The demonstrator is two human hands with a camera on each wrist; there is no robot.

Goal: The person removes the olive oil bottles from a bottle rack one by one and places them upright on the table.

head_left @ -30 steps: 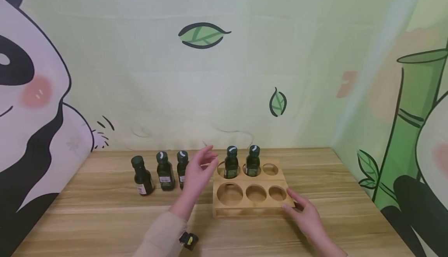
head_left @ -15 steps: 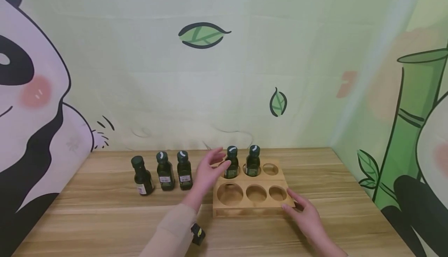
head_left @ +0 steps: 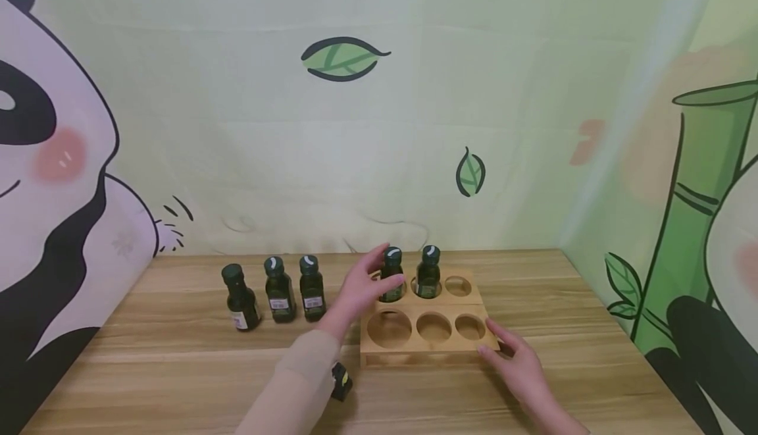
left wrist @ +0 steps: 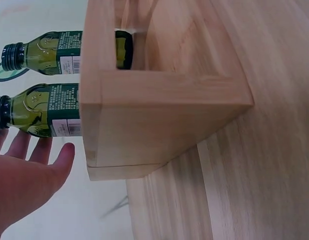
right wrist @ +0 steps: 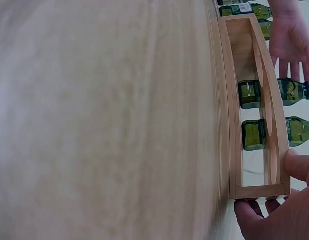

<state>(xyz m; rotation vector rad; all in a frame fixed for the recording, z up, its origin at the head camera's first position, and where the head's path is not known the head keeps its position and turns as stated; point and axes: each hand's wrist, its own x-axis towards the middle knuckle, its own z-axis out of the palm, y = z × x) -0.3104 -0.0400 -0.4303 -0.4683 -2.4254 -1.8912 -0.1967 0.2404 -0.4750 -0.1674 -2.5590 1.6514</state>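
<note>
Around one bottle (head_left: pixel 393 268), the left hand (head_left: pixel 360 289) spreads loosely, while the right hand (head_left: pixel 521 366) grips the wooden rack (head_left: pixel 422 308).

Over the front holes (head_left: pixel 433 331) of the wooden rack (head_left: pixel 423 360) a hand could pass; behind them two racked bottles (head_left: pixel 429 278) stand in the way. The right hand (head_left: pixel 520 366) blocks the right front corner, the left hand (head_left: pixel 361 288) the back left; three more bottles (head_left: pixel 280 300) stand beyond it

The wooden table (head_left: pixel 148 369) bears three dark bottles (head_left: pixel 281 295) — all upright — and a wooden rack (head_left: pixel 426 358).
</note>
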